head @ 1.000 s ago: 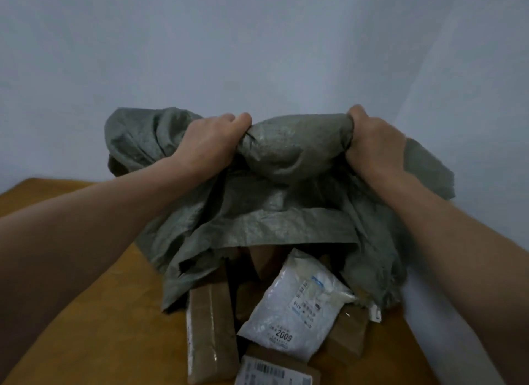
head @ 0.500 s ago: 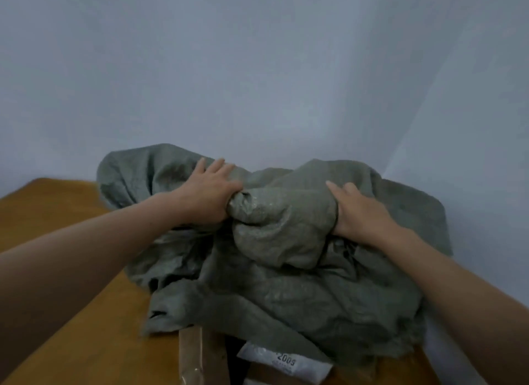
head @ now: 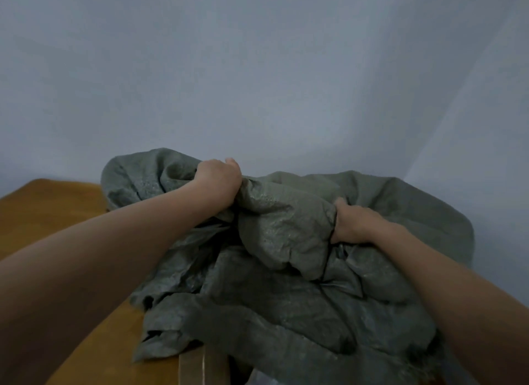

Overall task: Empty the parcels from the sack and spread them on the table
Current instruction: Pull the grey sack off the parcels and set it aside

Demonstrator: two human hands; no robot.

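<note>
Wooden table (head: 57,213); crumpled sack (head: 286,298) covers brown parcel (head: 194,369).

one head-worn wide-angle view looks forward and slightly down, close over the sack (head: 286,298) on the tabletop (head: 57,213); a wall (head: 257,69) fills the upper half, and the dim lower edge is hard to read.

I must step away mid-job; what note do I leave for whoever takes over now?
Left hand grips a bunch of the sack; right hand grips another bunch beside it. The sack lies crumpled on the table; only the end of a brown parcel shows under its near edge. Nothing is spread yet. Left: pull the sack clear, check it is empty, spread its contents.
</note>
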